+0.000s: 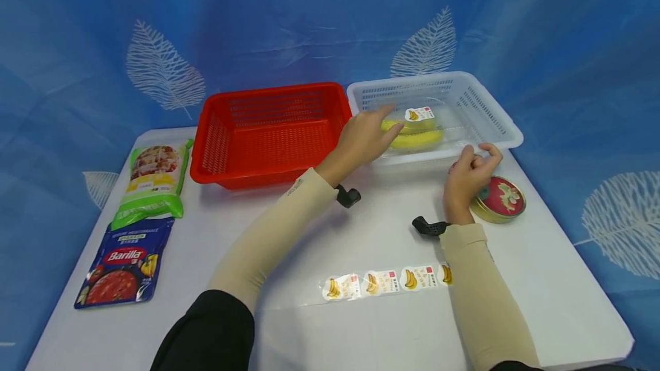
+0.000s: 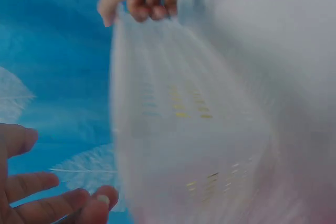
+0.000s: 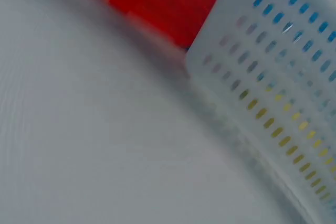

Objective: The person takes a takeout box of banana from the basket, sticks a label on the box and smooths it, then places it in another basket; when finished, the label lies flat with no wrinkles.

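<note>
A white basket [image 1: 443, 156] stands at the back right, holding bananas [image 1: 420, 139] in clear packaging with a banana label [image 1: 420, 114] on top. My left hand [image 1: 361, 139] reaches over its left end with fingers extended; the left wrist view shows those fingers spread and holding nothing. At the front right corner of the basket is my right hand [image 1: 468, 179], fingers loosely bent close to the rim, nothing visible in them. A round tin [image 1: 500, 199] with a red lid lies just beside that hand, partly hidden by it. The right wrist view shows the basket's perforated side [image 3: 273, 82].
Left of the white basket sits a red basket [image 1: 273, 176]. A green food bag [image 1: 154, 179] and a blue Barilla pouch [image 1: 124, 262] lie along the left side. A strip of banana stickers [image 1: 384, 283] lies at the front, its right end under the right forearm.
</note>
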Available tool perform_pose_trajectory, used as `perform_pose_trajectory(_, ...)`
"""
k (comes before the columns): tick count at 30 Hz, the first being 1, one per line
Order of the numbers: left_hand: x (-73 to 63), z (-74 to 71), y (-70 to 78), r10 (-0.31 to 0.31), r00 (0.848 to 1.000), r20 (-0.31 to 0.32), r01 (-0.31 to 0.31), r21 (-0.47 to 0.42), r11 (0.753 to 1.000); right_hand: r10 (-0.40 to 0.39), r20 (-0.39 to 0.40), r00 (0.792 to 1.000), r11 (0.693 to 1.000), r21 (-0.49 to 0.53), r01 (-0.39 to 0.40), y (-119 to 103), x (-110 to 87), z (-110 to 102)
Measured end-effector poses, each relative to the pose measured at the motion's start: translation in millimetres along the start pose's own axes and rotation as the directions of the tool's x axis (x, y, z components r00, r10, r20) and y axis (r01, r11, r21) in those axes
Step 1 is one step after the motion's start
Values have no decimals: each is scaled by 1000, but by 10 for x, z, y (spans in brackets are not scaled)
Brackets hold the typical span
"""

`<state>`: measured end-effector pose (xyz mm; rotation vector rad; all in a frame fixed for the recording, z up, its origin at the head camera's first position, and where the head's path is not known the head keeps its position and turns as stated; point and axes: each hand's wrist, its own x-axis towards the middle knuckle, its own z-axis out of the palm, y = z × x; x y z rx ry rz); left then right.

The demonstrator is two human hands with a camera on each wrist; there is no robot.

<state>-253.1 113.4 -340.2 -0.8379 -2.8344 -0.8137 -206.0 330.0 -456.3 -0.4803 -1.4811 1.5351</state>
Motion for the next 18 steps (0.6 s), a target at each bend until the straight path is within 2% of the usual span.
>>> perform_pose_trajectory(3,-280,-103,-16,68,995,-71,-69,-11,998,-112,-92,989,988,-119,100,-39,-8,-11)
perform_pose_trajectory(5,-484,-160,-57,105,989,-106,-107,-17,994,-162,-115,980,980,-138,146,-79,-19,-15)
perform_pose_trajectory(7,-677,-208,-108,129,982,-138,-130,-5,991,-198,-102,975,976,-112,187,-131,-32,-14)
perform_pose_trajectory(10,-951,-254,-210,140,975,-171,-138,23,990,-231,-37,972,972,-59,228,-249,-66,-4)
perform_pose_trajectory(13,-1198,-262,-332,115,977,-178,-107,53,993,-284,54,957,959,-5,285,-405,-102,23)
perform_pose_trajectory(18,-1532,-220,-444,104,981,-161,-81,139,987,-354,232,906,934,50,353,-727,-198,55)
